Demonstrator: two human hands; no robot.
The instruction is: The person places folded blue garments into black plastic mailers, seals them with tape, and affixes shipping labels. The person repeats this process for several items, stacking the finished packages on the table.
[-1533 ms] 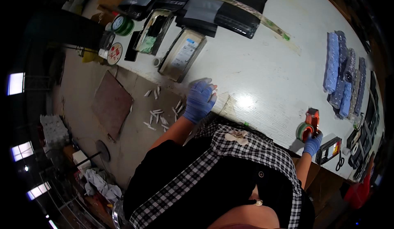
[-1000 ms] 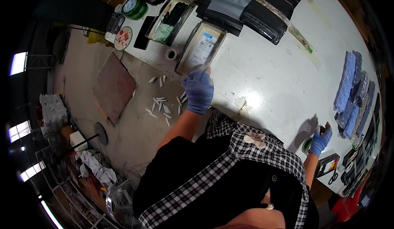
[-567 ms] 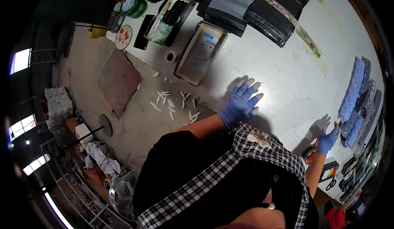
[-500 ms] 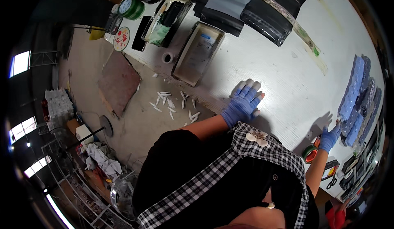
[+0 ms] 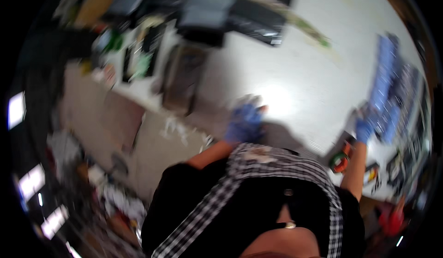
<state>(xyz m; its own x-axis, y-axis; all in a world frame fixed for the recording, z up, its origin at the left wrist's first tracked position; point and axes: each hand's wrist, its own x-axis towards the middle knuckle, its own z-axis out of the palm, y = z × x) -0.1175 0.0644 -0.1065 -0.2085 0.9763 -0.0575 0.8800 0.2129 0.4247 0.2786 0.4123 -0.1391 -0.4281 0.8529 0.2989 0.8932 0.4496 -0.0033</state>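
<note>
Motion blurs the whole view. My left hand [image 5: 247, 123], in a blue glove with bare fingertips, rests on the white table [image 5: 295, 87] near its front edge, fingers outstretched and nothing in it. Over at the right, my right hand [image 5: 364, 128] in a similar glove is at the near end of several long blue plastic-wrapped packages [image 5: 384, 80]. Its fingers are smeared, so whether they grip a package does not show. Beside my right forearm lies a roll of tape [image 5: 339, 162] with an orange core.
A shallow rectangular box [image 5: 183, 80] stands left of my left hand, with a second tray [image 5: 140, 57] of small items beyond it. Dark plastic bags [image 5: 256, 20] lie along the back. White scraps [image 5: 175, 131] litter the floor; a red-clad person [image 5: 391, 218] shows at lower right.
The view has swung, shifting most table items leftward. My right hand has reached forward to the near end of the blue packages. My left hand still lies on the table.
</note>
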